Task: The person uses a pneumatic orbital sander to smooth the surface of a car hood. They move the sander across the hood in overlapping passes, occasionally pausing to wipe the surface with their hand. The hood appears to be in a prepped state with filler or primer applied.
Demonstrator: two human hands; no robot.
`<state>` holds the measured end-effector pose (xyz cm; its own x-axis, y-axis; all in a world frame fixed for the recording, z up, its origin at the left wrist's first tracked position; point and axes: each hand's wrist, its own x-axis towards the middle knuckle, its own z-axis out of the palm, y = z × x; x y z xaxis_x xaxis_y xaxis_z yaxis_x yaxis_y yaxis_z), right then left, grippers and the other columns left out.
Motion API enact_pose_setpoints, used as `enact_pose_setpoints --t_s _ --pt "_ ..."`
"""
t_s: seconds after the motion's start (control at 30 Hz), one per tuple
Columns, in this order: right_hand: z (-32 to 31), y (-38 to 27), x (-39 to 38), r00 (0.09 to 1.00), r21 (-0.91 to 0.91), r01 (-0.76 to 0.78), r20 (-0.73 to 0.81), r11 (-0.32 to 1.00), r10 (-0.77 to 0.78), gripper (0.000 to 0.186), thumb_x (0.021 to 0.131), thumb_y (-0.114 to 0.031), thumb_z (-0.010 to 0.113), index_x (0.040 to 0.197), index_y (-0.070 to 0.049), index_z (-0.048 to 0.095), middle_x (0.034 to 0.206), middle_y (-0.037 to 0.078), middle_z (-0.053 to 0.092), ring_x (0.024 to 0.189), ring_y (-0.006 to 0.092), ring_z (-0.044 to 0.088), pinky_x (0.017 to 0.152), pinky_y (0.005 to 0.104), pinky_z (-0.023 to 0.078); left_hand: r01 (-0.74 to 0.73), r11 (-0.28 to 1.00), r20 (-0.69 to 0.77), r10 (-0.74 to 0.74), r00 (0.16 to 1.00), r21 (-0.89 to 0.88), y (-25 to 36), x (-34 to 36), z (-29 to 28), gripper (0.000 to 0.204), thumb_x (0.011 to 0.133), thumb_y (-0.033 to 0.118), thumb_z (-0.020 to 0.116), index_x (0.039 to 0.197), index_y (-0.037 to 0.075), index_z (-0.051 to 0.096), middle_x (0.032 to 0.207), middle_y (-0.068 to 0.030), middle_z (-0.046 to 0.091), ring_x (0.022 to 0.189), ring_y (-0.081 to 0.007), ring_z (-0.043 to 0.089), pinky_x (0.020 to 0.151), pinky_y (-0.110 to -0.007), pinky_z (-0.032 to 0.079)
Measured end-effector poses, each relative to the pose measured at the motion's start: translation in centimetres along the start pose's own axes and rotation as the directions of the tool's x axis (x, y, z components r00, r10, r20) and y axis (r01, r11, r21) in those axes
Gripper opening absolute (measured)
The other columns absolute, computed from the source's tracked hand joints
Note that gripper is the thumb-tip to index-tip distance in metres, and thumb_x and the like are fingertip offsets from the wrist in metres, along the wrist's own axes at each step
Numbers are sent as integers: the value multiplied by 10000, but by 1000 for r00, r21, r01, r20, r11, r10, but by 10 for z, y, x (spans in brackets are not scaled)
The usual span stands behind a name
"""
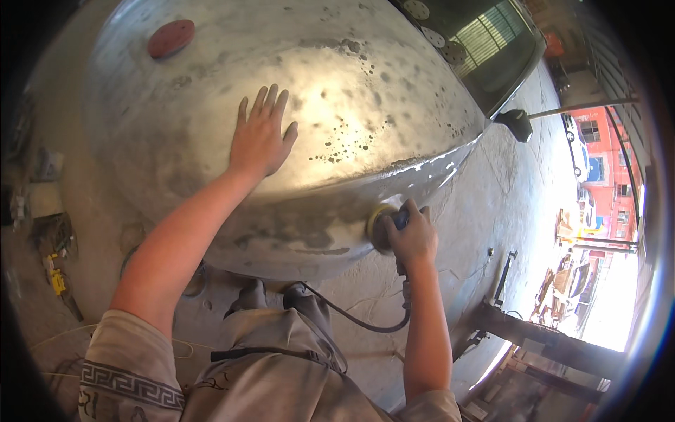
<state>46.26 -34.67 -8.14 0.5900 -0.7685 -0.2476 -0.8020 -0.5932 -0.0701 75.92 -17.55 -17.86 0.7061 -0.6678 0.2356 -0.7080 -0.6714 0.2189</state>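
Observation:
My left hand (261,139) lies flat on the bare, patchy grey hood of a car (204,105), fingers stretched out and thumb apart. Dark spots speckle the metal to the right of it. Lower right, my right hand (416,235) is wrapped round a round sander (382,229) with a yellowish pad edge. The pad faces the car's curved front corner and seems to touch it. From the sander's handle a dark hose (358,323) loops down and left toward my legs. How the pad's face meets the metal is hidden.
A red sanding disc (171,39) lies on the hood at far left. Several pale discs (434,37) rest by the windshield (492,46). A side mirror (515,125) juts out at right. A yellow tool (56,276) sits on the left floor; a dark beam (548,339) stands lower right.

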Motion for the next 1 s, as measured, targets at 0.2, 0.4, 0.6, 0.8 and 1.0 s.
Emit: enact_pose_setpoints --t_s 0.2,0.4,0.6,0.8,1.0 --pt "-4 2 3 1000 -2 7 0 1000 -7 583 901 -479 774 1384 -169 673 1276 234 655 1018 480 741 897 555 595 4 1000 7 -4 1000 6 0 0 -3 684 1114 435 502 1676 66 377 1750 -154 367 1643 -311 289 1351 -556 196" --pt "-4 0 0 1000 -1 9 -8 1000 -9 555 900 -474 774 1355 -170 683 1267 225 657 1003 476 741 886 561 594 -5 1000 -2 5 1000 7 1 -1 -3 679 1115 439 497 1672 66 385 1747 -158 370 1642 -312 292 1348 -558 200" --pt "-1 -4 -1 999 7 20 -26 1000 -20 505 895 -455 793 1298 -171 684 1227 214 651 981 473 741 879 564 596 1 1000 0 -1 1000 6 0 -1 -3 677 1114 436 501 1671 70 386 1747 -153 373 1641 -306 296 1348 -553 202" --pt "-2 -14 -4 999 0 52 -18 999 -52 486 899 -450 797 1278 -169 683 1232 221 649 995 474 739 878 565 596 -1 1000 14 1 1000 24 2 0 -2 680 1114 445 493 1674 75 383 1752 -148 368 1646 -299 287 1351 -549 199" --pt "-2 -16 -5 999 -16 51 11 999 -51 519 903 -456 783 1327 -176 681 1268 224 647 1012 473 741 887 560 596 -4 1000 1 4 1000 9 0 0 -2 680 1114 450 492 1672 75 391 1754 -145 366 1646 -298 288 1353 -545 198"
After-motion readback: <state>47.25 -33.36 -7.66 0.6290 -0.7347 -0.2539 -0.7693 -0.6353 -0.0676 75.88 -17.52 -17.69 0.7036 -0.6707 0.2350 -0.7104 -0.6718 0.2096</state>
